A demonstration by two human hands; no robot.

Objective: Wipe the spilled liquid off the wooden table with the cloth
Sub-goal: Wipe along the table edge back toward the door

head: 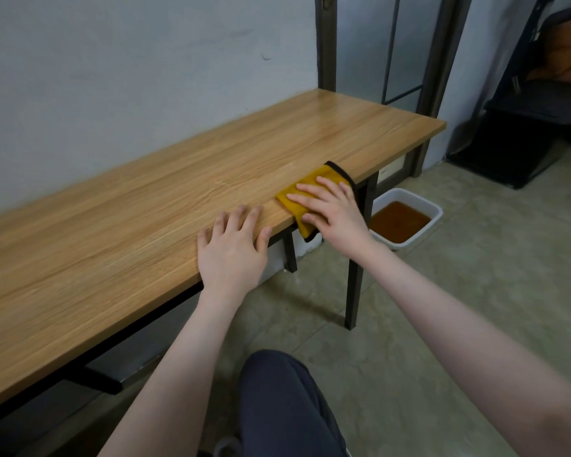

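Cloth [314,186]: yellow with black trim, folded, on the near edge of the counter [145,199] toward its right end, one flap hanging over the edge. My right hand [330,209] is on top of it; fingers [310,188] straight and spread, pressing it flat to the wood, thumb down at the overhanging part by the edge. Not curled round it. My left hand [231,249] is just left of the cloth, not touching it; fingers spread flat on the bare counter, palm at the near edge. Can't make out any liquid on the wood from here. Counter is a long wood-grain top on a dark metal frame, far side against a grey wall. On the tiled floor right of the counter leg [355,275]: white tub [409,196] holding brown liquid. My knee in dark trousers [284,400] bottom centre.
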